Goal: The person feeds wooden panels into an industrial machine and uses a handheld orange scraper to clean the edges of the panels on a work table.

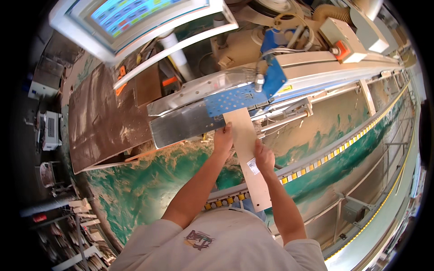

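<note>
A long, pale wooden board (244, 140) slants from the machine's edge back toward my waist. My left hand (223, 141) grips its left edge near the far end. Lower down, my right hand (264, 156) is closed on the right edge. Next to the right hand, a white printed label (252, 166) sits on the board's face. The board's far end meets the blue perforated plate (230, 100) of the machine, beside a smooth metal bed (187, 124). Whether it rests on that plate or only touches it, I cannot tell.
A control screen (131, 16) stands at the upper left above a brown panel (106, 117). A blue bracket (275, 77) rises behind the plate. To the right runs a conveyor rail (316, 160) with yellow blocks. Sawdust covers the green floor (135, 185).
</note>
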The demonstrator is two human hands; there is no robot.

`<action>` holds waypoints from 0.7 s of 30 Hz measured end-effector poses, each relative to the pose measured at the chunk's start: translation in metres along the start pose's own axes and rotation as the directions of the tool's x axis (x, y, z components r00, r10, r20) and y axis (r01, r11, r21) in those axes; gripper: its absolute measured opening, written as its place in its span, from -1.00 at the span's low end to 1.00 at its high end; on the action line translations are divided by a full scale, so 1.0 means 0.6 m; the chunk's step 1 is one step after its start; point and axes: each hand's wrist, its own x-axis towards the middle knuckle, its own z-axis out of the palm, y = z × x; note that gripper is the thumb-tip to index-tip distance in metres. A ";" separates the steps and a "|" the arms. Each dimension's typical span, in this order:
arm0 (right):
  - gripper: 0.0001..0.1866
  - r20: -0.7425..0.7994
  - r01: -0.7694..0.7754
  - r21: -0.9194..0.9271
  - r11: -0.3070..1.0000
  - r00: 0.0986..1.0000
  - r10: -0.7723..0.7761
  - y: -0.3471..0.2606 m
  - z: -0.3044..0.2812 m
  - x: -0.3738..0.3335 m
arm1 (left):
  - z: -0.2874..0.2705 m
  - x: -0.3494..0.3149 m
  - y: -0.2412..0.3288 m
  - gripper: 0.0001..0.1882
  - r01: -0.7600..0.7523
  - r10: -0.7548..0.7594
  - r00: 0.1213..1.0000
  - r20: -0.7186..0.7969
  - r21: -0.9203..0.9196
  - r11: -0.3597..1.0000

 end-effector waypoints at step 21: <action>-0.28 0.012 -0.029 -0.010 1.000 0.999 0.029 0.185 -0.242 0.192 | 0.355 0.010 0.033 -0.56 0.189 -0.174 0.967 0.188 -0.065 0.980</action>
